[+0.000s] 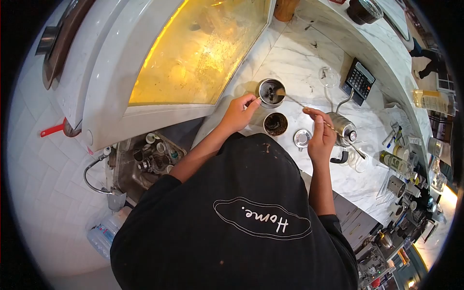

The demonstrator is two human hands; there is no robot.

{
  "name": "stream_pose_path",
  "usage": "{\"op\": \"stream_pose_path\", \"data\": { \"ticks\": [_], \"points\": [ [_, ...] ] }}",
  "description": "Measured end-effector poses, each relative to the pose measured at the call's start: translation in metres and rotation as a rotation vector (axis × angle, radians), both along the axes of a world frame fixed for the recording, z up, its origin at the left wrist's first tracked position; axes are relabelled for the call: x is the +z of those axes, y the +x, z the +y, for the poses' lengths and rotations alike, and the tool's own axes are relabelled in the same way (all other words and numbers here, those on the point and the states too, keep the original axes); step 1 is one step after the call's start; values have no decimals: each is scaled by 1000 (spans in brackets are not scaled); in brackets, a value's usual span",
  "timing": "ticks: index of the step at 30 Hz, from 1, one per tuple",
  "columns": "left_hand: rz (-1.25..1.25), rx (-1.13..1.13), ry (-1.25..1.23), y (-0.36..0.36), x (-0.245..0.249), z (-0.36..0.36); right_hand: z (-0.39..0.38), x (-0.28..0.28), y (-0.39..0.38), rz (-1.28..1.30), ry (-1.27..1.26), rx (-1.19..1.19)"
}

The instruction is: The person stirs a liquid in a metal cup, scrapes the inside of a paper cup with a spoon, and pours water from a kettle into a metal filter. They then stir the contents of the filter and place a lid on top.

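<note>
My left hand (239, 114) is closed on the short handle of a small steel cup (261, 100), which has dark material inside. Between the fingers of my right hand (321, 135) runs a long thin bar spoon (333, 127). Its brownish tip reaches over the mouth of that cup. Close below stands a second metal cup (275, 124) holding dark, grainy contents. A round metal lid-like piece (302, 138) lies on the counter between this cup and my right hand. Just right of that hand is a steel gooseneck kettle (342, 129) with a black handle.
A clear glass (357, 163) sits below the kettle, and a calculator (358, 81) lies beyond it. Bottles, including a green one (396, 163), crowd the right side. A yellow-lit glass-fronted case (188, 63) borders the left. The sink (130, 176) holds several dishes.
</note>
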State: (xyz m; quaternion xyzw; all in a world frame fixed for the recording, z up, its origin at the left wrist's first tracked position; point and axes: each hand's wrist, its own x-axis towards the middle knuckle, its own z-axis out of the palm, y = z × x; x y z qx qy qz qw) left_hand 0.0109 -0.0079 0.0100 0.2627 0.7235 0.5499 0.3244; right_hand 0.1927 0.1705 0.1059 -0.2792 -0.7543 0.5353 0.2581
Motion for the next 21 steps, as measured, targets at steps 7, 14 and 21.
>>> {"op": "stream_pose_path", "data": {
  "ticks": [7, 14, 21],
  "points": [
    [-13, -47, -27, -4, 4, 0, -7, 4, 2, 44, -93, -30],
    [-35, 7, 8, -1, 5, 2, 1, 9, 3, -56, 15, -95],
    [-9, 181, 76, 7, 4, -8, 9, 7, 18, 157, -208, -266]
  ]
}}
